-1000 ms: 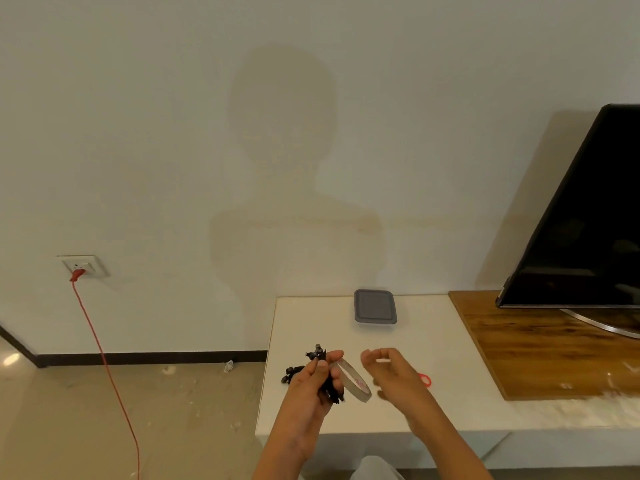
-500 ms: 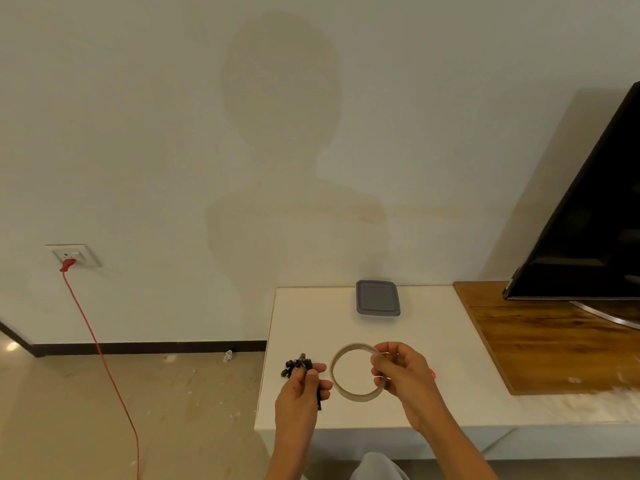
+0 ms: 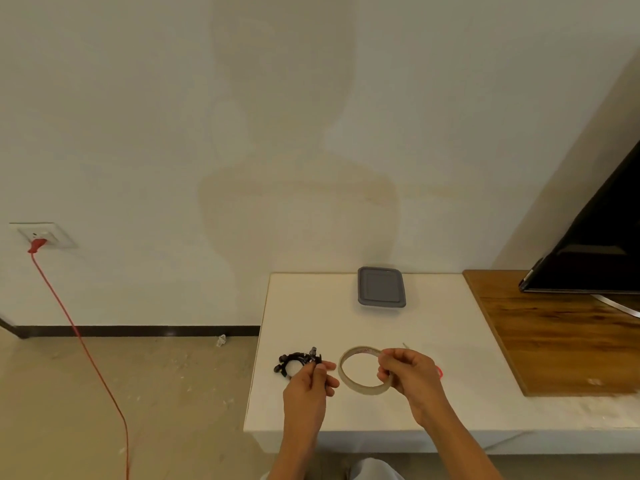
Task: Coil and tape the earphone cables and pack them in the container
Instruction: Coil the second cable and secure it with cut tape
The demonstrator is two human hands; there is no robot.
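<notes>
- The left hand [image 3: 306,386] pinches the coiled black earphone cable [image 3: 294,362] between thumb and fingertips, just above the worktop [image 3: 467,341] near its front left corner.
- The right hand [image 3: 412,375] is curled round the right side of the tape roll [image 3: 362,389], with its fingers up at the top edge. It looks like it's picking at the loose end, but that bit is too small to be sure.
- What changed: a second ago the left hand was juggling both coil and roll while the right hand held nothing. Now the roll has gone over to the right hand, the ring faces the camera, and the hands sit close but not touching.
- What that means (my read, anyway): the coiling of this one is done and we're in the taping step. Each hand has one job, so pulling a strip off should be the next bit.
- The container [image 3: 381,288] sits at the back of the worktop with its grey lid on, well apart from the hands, so no packing yet.
- A small red thing [image 3: 440,371] peeks out just behind the right hand. I can't tell what it is.
</notes>
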